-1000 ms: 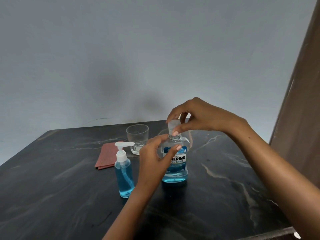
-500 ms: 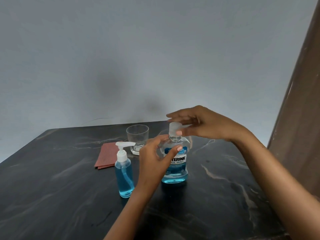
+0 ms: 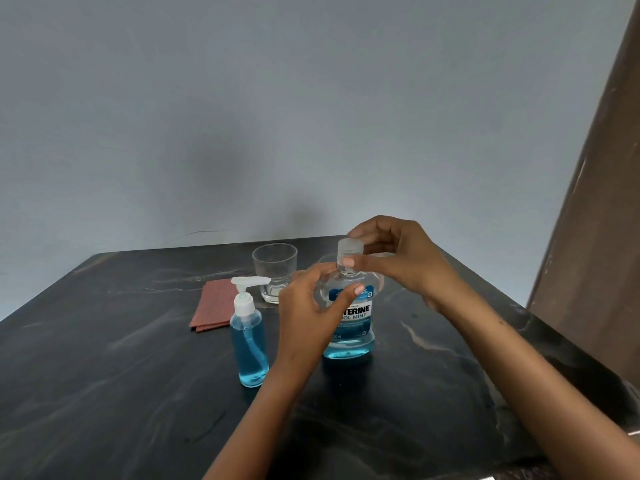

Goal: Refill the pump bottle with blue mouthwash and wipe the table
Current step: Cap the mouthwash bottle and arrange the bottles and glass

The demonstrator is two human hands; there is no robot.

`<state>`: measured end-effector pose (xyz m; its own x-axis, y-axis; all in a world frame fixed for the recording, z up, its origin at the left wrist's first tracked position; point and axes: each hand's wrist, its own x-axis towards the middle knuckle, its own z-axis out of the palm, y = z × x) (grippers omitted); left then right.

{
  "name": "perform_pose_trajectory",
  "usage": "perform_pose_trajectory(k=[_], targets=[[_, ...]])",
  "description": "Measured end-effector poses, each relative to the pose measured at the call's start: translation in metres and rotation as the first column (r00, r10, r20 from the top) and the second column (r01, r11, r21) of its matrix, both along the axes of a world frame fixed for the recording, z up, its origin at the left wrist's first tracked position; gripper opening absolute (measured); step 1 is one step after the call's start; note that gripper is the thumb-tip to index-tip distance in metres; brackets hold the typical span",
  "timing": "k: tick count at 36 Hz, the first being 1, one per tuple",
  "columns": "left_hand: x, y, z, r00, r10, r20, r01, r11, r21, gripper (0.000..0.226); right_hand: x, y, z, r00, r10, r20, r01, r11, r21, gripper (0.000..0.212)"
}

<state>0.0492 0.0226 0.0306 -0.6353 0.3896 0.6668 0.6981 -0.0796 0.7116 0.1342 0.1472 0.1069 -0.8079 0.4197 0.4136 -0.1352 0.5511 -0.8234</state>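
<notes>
Mouthwash bottle (image 3: 349, 327) upright on the dark counter (image 3: 104, 375), left hand (image 3: 308, 317) wrapped round its side. Right hand (image 3: 398, 258) fingers (image 3: 349, 262) pinching the clear cap (image 3: 349, 252) (still on top). Pump bottle (image 3: 248, 341) just beside, near a glass (image 3: 275, 271) and red cloth (image 3: 213, 306).

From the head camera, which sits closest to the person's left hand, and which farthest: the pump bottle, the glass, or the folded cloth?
Measured from the left hand:
1. Pump bottle, just to its left, upright.
2. Glass, behind it, toward the wall.
3. Folded cloth, farthest left, flat on the table.
</notes>
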Motion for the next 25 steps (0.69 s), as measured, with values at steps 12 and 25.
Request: perform_pose_trajectory(k=[12,25], targets=[[0.002,0.000,0.001,1.000,0.029,0.011,-0.028,0.999,-0.039,0.038,0.001,-0.003,0.001,0.995,0.089,-0.048,-0.092,0.994,-0.064,0.033],[0.010,-0.001,0.002,0.998,0.057,-0.020,-0.057,0.998,-0.041,0.041,-0.001,-0.017,-0.027,0.975,-0.095,-0.202,0.102,0.994,0.025,0.035]])
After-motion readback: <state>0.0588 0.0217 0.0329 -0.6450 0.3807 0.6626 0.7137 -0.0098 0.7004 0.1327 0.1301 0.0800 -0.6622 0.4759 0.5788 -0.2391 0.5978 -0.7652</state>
